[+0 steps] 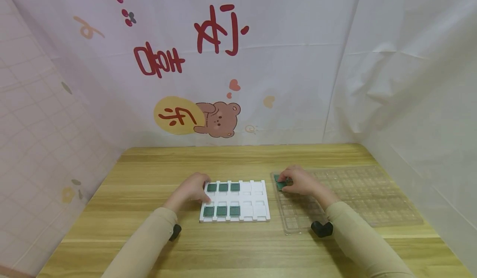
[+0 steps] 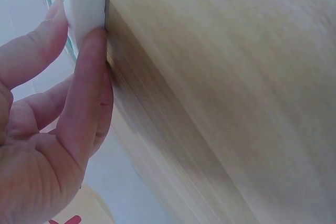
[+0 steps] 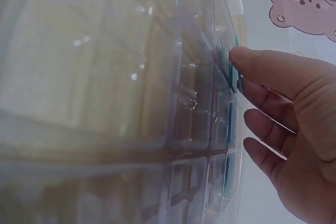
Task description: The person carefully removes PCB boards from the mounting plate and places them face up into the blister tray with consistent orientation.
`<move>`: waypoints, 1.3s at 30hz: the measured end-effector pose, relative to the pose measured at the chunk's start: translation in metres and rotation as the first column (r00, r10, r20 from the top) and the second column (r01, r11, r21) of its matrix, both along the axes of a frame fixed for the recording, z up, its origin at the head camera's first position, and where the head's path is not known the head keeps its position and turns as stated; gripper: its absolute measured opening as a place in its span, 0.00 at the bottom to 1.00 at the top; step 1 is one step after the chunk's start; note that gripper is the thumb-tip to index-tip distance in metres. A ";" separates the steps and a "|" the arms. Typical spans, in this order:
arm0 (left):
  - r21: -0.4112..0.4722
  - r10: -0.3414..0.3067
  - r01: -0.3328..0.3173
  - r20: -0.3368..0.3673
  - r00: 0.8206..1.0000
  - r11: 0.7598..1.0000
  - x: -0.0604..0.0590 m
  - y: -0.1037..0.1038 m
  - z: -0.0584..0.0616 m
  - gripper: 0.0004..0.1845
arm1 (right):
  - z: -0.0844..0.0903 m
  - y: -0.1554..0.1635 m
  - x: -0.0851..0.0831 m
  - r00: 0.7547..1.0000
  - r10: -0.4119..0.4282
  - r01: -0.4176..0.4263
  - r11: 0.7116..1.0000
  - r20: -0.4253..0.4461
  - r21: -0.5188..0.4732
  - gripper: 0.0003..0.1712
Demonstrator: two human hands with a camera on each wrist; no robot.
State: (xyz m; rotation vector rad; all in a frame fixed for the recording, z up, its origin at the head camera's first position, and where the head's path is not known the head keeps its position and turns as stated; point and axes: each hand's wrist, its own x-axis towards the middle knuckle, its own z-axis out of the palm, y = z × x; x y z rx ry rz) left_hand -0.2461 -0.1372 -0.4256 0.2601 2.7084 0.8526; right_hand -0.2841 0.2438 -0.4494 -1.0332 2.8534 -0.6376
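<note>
A white tray (image 1: 249, 203) lies on the table, three square green circuit chips in its far row and three in its near row. My left hand (image 1: 195, 187) grips the tray's left edge; in the left wrist view the fingers (image 2: 86, 93) press the white side wall, the thumb nearer the top. Over the far left corner of a clear plastic tray (image 1: 294, 224), my right hand (image 1: 299, 180) pinches a green chip (image 1: 281, 185) between thumb and forefinger. That chip (image 3: 231, 74) appears tilted in the right wrist view. Another green chip (image 1: 277, 178) sits in the corner pocket beside it.
The clear tray has many pockets and stretches to the right under my right forearm. Both trays rest on a wood-grain table (image 1: 231, 245). A printed white cloth (image 1: 290, 63) hangs behind the table and along its sides. A black wrist mount (image 1: 322, 229) sits at my right sleeve.
</note>
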 end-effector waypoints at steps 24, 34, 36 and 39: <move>0.022 0.003 -0.003 0.004 1.000 1.000 0.001 -0.001 0.000 0.36 | 0.000 0.001 0.003 0.998 0.016 -0.016 1.000 -0.056 0.012 0.10; 0.022 0.002 -0.002 0.000 1.000 1.000 0.001 0.000 0.000 0.36 | 0.003 -0.001 0.008 0.992 0.004 -0.009 0.999 -0.128 -0.040 0.14; 0.026 0.002 -0.002 0.001 1.000 1.000 0.001 0.000 -0.001 0.36 | 0.004 -0.002 0.009 0.992 -0.009 0.001 0.998 -0.129 -0.056 0.15; 0.031 0.002 -0.002 0.002 1.000 1.000 0.002 0.000 -0.001 0.35 | 0.006 -0.004 0.011 0.992 -0.025 0.017 0.997 -0.121 -0.070 0.17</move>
